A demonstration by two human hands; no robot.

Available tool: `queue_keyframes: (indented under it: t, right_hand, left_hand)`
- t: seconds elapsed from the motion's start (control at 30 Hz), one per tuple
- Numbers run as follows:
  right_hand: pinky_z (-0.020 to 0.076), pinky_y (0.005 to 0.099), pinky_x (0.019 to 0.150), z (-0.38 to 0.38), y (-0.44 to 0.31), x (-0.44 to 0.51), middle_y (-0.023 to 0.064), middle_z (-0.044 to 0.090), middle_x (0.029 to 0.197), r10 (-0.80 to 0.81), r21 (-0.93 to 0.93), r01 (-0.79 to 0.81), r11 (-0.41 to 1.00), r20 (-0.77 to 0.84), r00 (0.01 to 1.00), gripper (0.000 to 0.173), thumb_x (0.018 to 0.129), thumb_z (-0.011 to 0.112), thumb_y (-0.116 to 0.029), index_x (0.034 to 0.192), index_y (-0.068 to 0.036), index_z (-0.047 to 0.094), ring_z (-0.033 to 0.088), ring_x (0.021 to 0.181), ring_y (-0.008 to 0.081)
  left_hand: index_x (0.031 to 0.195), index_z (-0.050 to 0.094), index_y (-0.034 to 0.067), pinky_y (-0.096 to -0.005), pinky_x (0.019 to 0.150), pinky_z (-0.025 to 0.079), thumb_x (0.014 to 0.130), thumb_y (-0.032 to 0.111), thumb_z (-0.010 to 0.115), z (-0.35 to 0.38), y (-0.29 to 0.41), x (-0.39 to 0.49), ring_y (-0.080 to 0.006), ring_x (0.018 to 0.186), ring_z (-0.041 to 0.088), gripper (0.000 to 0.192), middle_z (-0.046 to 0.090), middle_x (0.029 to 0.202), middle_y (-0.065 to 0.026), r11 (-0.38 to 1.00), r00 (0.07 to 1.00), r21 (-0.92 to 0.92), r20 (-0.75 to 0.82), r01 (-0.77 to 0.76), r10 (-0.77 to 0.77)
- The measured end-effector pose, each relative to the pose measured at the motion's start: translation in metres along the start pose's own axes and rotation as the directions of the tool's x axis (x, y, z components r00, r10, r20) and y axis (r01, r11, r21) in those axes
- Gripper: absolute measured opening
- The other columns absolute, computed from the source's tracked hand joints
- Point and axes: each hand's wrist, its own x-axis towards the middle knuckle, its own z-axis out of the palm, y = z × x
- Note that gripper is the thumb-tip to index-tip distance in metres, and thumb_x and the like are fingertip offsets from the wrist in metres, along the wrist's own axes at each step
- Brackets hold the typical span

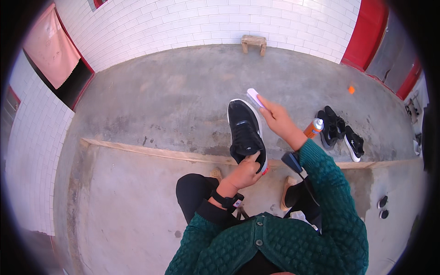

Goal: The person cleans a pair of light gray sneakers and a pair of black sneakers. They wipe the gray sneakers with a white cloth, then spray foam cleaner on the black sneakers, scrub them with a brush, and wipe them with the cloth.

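Note:
My left hand (243,173) grips a black sneaker (243,129) by its heel opening, fingers inside the collar. The shoe has a white sole and its toe points away from me. In my right hand (277,118) is a scrubbing brush (253,96) with a pale lilac back. Its bristle side faces the edge of the shoe's toe; I cannot tell whether they touch. Just beyond my right wrist stands an orange spray can (313,128) with a white nozzle.
Black shoes (330,127) and a black-and-white sneaker (354,143) rest on the raised concrete floor at right. An orange cap (351,90) lies farther off. A small wooden stool (253,42) stands by the white tiled wall. The concrete step edge (144,147) crosses before my feet.

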Motion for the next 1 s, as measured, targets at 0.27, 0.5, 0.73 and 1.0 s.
queue_keyframes:
  t: [0.27, 0.5, 0.73, 1.0]
  right_hand:
    - [0.0474, 0.0343, 0.059, -0.004, -0.063, -0.083, 0.0146, 0.059, 0.082, 0.215, 0.135, -0.229, 0.964, 0.108, 0.971, 0.096, 0.074, 0.079, -0.027, 0.154, -0.004, 0.031, 0.055, 0.063, 0.0235]
    - [0.05, 0.0367, 0.058, -0.003, -0.062, -0.09, 0.0126, 0.058, 0.081, 0.007, 0.007, -0.007, 1.0, -0.086, 0.996, 0.088, 0.07, 0.069, -0.01, 0.152, -0.003, 0.036, 0.057, 0.062, 0.0273]
    - [0.0502, 0.0385, 0.057, 0.008, -0.067, -0.086, 0.0126, 0.057, 0.08, -0.103, -0.119, 0.076, 0.99, -0.235, 0.967, 0.077, 0.074, 0.062, -0.003, 0.148, 0.002, 0.04, 0.058, 0.063, 0.0299]
    - [0.0497, 0.0413, 0.062, 0.031, -0.084, -0.11, 0.0133, 0.052, 0.076, -0.147, -0.142, 0.118, 0.983, -0.218, 0.965, 0.07, 0.076, 0.059, 0.001, 0.144, 0.005, 0.042, 0.056, 0.065, 0.0309]
  left_hand:
    - [0.089, 0.063, -0.006, -0.0462, 0.091, 0.05, 0.076, 0.01, 0.071, -0.006, 0.005, 0.001, -0.0444, 0.103, 0.062, 0.022, 0.057, 0.127, -0.0292, 0.998, 0.994, 0.015, 0.089, 0.058, -0.06]
    - [0.098, 0.066, -0.007, -0.0468, 0.094, 0.049, 0.077, 0.004, 0.068, -0.019, 0.014, 0.005, -0.0445, 0.11, 0.058, 0.023, 0.05, 0.137, -0.0258, 0.994, 0.999, 0.104, -0.016, -0.032, 0.034]
    - [0.103, 0.066, -0.007, -0.0433, 0.094, 0.049, 0.076, 0.003, 0.068, -0.029, 0.011, 0.002, -0.0424, 0.11, 0.058, 0.029, 0.056, 0.131, -0.022, 0.998, 0.998, -0.043, 0.039, -0.054, 0.056]
    - [0.123, 0.059, -0.003, -0.0323, 0.098, 0.047, 0.097, 0.013, 0.057, -0.039, 0.033, 0.015, -0.0189, 0.113, 0.059, 0.03, 0.062, 0.12, -0.0075, 0.165, 0.765, -0.985, -0.14, -0.044, -0.629]
